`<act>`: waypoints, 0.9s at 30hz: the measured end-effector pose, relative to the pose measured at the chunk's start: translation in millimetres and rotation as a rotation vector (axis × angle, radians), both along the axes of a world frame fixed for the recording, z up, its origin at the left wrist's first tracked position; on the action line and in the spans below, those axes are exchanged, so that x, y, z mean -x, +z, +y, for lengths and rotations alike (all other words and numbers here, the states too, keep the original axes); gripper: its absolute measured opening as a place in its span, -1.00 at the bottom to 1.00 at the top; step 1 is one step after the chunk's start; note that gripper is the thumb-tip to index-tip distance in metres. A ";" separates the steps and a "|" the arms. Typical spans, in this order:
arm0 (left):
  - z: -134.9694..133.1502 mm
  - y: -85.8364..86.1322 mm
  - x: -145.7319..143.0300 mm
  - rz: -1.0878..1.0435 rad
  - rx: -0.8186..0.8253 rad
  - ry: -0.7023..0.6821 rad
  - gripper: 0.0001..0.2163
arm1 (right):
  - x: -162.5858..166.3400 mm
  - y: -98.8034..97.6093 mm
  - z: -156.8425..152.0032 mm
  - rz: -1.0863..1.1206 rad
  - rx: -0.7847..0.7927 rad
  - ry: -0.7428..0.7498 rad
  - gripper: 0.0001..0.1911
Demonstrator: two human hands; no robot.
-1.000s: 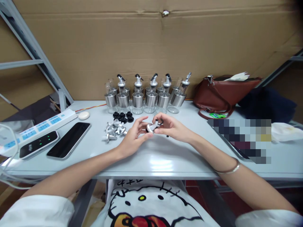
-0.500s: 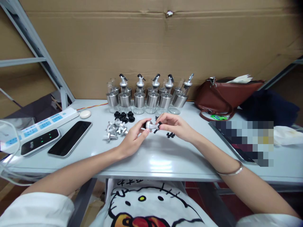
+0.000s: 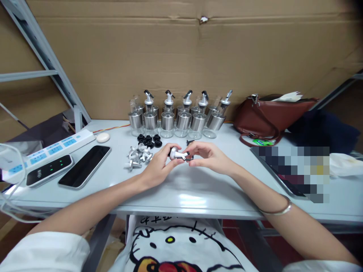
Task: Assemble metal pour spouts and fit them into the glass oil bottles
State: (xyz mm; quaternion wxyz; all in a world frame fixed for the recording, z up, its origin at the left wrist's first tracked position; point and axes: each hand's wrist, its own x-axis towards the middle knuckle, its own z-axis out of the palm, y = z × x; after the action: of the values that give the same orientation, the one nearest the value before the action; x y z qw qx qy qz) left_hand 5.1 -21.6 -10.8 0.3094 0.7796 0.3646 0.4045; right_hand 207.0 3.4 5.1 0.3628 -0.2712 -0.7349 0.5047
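Note:
My left hand [image 3: 159, 166] is closed on a bottle pourer [image 3: 175, 154], a silver spout with a rounded base and a black stopper end partly hidden by my fingers. Its spout points right, toward my right hand [image 3: 211, 158]. A black flip lever [image 3: 189, 158] lies along the spout tip, with my right thumb and forefinger closed around its end. Left of the hands is a heap of silver spouts [image 3: 138, 155]. Black stoppers [image 3: 149, 140] are grouped just behind it. A small black part [image 3: 190, 142] shows behind my right fingers.
Glass bottles with steel sleeves [image 3: 167, 121] stand in rows at the back, several topped with pourers. A phone [image 3: 85, 166], a power strip [image 3: 53, 149] and a white round case [image 3: 103, 137] lie left. A brown bag [image 3: 263, 117] and a blurred-out flat item [image 3: 292, 173] are right.
The pourer has shifted slightly left, and its black lever now lies more in line with the spout. My right hand has dropped a little, covering small black parts that showed on the table before.

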 end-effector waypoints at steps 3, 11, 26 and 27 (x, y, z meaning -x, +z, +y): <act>-1.6 -0.5 0.0 0.028 0.060 -0.034 -0.64 | -0.7 1.0 -0.6 -0.006 -0.029 -0.021 -0.77; -2.7 -11.3 -1.0 0.032 0.164 -0.150 -0.46 | 0.6 3.3 1.0 0.069 0.054 -0.015 -0.73; -10.1 -11.1 -9.4 0.634 -0.058 -0.341 -0.51 | 4.7 28.3 27.4 0.505 0.128 -0.394 -0.81; -9.6 -11.9 -9.6 0.636 -0.065 -0.340 -0.51 | 10.3 32.8 30.7 0.458 0.083 -0.395 -0.82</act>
State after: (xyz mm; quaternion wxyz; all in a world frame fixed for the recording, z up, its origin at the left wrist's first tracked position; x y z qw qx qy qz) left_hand 14.7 -31.2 -22.7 0.2184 0.9253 0.2949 0.0960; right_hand 196.7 34.1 37.8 0.5987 -0.3026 -0.5459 0.5019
